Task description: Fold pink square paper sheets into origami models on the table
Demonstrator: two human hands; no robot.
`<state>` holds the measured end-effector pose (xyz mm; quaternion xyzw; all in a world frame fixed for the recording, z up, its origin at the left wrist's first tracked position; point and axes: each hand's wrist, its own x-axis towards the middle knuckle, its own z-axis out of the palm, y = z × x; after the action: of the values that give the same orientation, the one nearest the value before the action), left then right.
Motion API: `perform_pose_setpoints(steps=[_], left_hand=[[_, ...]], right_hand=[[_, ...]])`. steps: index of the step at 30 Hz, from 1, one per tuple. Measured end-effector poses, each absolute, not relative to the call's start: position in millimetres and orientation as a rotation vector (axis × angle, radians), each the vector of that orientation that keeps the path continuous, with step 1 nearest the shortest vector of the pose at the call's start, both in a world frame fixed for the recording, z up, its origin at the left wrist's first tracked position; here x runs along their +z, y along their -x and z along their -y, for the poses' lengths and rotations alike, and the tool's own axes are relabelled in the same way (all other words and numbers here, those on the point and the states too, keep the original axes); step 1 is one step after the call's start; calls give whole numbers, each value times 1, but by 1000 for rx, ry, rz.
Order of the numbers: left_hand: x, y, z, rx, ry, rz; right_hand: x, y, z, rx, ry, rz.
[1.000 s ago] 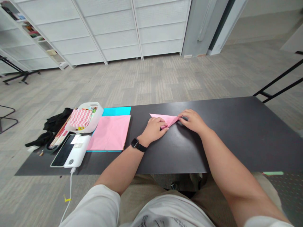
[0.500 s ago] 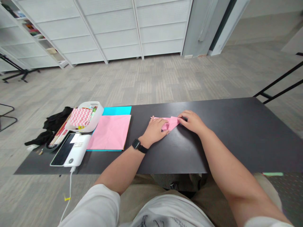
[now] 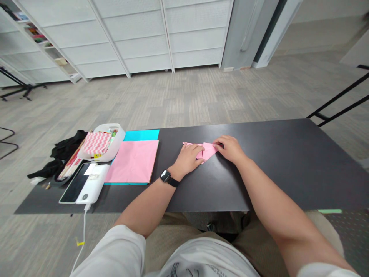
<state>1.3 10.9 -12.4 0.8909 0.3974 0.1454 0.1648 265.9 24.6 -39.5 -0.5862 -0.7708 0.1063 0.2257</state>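
Note:
A small folded piece of pink paper (image 3: 209, 151) lies on the dark table, its outline coming to a point on the right and at the near side. My left hand (image 3: 186, 161), with a black watch (image 3: 165, 176) on the wrist, grips the left part against the tabletop, thumb and fingers bent around it. The far left tip of the paper peeks out past the knuckles. At the right corner, the thumb and fingers of my right hand (image 3: 230, 149) pinch the paper. Part of the folds is hidden under both hands.
Left on the table (image 3: 288, 165), a pink sheet stack (image 3: 134, 161) rests on blue paper (image 3: 142, 134). Beside it are a white basket (image 3: 117, 144), a phone (image 3: 75, 184), a white power bank (image 3: 93, 184) with a cable (image 3: 84, 227), and black cloth (image 3: 69, 144).
My right hand has shifted slightly left along the paper. The right flap now looks flatter and more pointed, while my left hand stays nearly in place.

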Motion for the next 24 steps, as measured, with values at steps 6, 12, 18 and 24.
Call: perform_pose_setpoints(steps=[6,12,18,24], left_hand=[[-14,-2,-10,373,-2562,-1140],[-14,-3,-7,355,-2632,-1173],[-17,-4,-8,392,-2642,-1141],[-15,-5,-7,394,-2653,-1126]], right_hand=[[-43,-260,-25,229,1666,2084],[-44,-255,-26,170,1686,2071],[-46,-252,-27,145,1687,2086],[-40,-253,-22,143,1616,2074]])
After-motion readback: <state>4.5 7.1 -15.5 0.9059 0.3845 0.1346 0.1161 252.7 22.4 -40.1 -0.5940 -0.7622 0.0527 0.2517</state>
